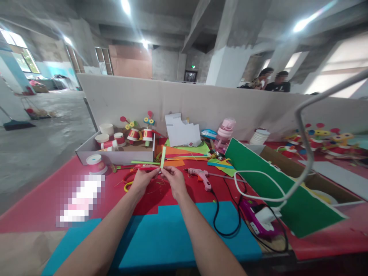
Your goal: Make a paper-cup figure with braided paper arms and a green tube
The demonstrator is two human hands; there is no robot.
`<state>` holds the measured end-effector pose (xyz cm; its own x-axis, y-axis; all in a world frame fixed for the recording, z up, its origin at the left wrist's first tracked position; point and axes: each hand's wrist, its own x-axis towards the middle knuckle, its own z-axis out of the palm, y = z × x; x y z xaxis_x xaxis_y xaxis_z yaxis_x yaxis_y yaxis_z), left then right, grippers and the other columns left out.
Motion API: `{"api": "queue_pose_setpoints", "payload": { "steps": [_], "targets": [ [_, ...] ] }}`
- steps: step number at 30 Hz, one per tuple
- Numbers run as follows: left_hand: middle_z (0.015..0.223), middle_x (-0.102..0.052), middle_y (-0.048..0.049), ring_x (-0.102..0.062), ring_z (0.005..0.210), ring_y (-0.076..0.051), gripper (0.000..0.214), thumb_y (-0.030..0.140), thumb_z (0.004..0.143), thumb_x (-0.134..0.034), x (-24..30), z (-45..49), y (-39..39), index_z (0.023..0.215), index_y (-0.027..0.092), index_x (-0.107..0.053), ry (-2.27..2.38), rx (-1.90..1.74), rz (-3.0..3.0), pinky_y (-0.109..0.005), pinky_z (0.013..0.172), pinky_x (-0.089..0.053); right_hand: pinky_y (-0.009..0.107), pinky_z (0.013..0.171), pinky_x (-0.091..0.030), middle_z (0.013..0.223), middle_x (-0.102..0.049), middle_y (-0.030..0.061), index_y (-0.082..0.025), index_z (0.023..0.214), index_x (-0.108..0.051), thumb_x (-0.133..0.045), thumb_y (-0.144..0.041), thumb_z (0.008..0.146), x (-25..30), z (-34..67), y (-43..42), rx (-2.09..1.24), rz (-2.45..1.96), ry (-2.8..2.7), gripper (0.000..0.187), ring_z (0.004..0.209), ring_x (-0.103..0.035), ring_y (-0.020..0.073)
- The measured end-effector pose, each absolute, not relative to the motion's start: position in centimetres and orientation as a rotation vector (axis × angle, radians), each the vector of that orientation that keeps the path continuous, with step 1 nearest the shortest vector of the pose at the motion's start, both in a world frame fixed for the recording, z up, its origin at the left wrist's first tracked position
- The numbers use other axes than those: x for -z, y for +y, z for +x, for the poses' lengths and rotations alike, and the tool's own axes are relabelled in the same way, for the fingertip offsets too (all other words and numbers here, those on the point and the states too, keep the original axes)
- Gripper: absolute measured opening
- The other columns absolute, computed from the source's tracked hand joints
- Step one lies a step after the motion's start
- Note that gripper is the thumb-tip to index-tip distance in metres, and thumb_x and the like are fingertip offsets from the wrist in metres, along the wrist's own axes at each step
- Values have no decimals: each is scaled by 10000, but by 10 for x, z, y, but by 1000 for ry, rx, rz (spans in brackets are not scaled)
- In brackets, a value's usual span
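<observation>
Green paper strip, centre frame, pinched upright by the fingers of my left hand and right hand. Finished cup figures stand upper left; this strip seems not yet attached.

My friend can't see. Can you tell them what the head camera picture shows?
Two bare hands, left hand and right hand, pinch a thin light-green paper strip upright over a red table. A pink plastic glue gun lies just right of them, and a white cardboard box of red paper-cup crafts sits behind.
</observation>
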<state>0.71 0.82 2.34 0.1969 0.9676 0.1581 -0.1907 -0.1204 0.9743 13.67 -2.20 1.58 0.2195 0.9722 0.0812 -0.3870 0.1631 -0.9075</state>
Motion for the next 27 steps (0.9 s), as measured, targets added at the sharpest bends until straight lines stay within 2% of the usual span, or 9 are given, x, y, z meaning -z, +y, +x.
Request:
{"api": "queue_pose_setpoints", "payload": {
  "steps": [4,9,12,17,21,27],
  "targets": [
    [602,-643,-19,-567,591,-144,237,340,634,-787,-20,6,9,725,139,-700,844,-1195,1297,-249,590,-426,254,620,-492,617,-665,-5,-165,696,-689,-803,-382,569,-14,138,-22,-1082,-990,-861,277,587,-603,130],
    [561,-626,-30,-549,559,-129,299,381,679,-757,-15,4,12,567,128,-643,844,-1136,1267,-246,585,-405,263,661,-500,637,-664,-17,-158,661,-680,-845,-360,475,-14,138,-22,-1227,-895,-735,321,573,-585,106],
    [517,-596,-19,-521,522,-109,331,384,679,-758,-19,3,12,526,129,-613,824,-1125,1239,-240,573,-391,251,638,-490,629,-651,-24,-159,664,-677,-852,-346,467,-16,138,-22,-1235,-890,-702,324,567,-574,99],
    [533,-583,3,-519,528,-100,299,346,614,-808,-28,-1,15,576,139,-595,785,-1240,1078,-232,569,-404,241,604,-482,589,-616,-37,-166,674,-678,-840,-336,500,-15,139,-21,-1178,-935,-701,292,551,-553,94],
    [578,-586,19,-507,523,-81,287,349,630,-804,-30,-3,15,666,141,-611,749,-1261,1024,-215,556,-405,225,598,-479,592,-612,-45,-166,689,-676,-834,-333,507,-14,141,-19,-1166,-912,-637,293,543,-546,79],
    [627,-615,4,-501,539,-71,289,340,626,-808,-26,4,10,754,124,-666,791,-1132,1204,-198,546,-389,264,686,-525,628,-650,-36,-169,704,-642,-844,-303,501,-15,136,-22,-1257,-818,-604,316,587,-605,100]
  ]
}}
